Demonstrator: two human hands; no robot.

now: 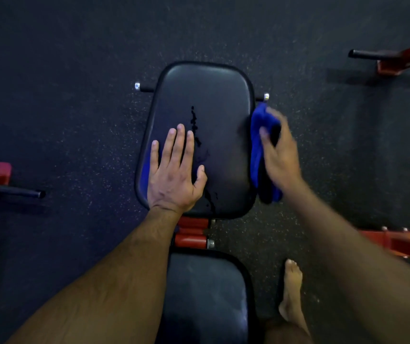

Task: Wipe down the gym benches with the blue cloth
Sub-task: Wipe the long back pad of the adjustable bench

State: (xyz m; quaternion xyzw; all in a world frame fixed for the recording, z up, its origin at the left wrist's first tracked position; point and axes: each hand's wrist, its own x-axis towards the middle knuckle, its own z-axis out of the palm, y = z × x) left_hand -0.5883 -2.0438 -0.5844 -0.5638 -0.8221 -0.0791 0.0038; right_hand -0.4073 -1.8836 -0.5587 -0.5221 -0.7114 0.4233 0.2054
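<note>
A black padded bench seat [214, 95] lies in the middle of the view, with a dark crack running down its centre. My left hand [174, 170] rests flat on the pad's left half, fingers straight and spread. At the pad's right edge my right hand [278, 155] grips a folded blue cloth [258, 135] and holds it against the side of the pad; this hand is motion-blurred. A second black pad [206, 294] of the same bench sits nearer to me, joined by a red metal frame [191, 234].
Dark speckled rubber floor [62, 95] surrounds the bench. Red equipment frames with black handles stand at the left [10, 189], upper right [382, 58] and right [397, 242]. A bare foot [292, 289] stands on the floor right of the near pad.
</note>
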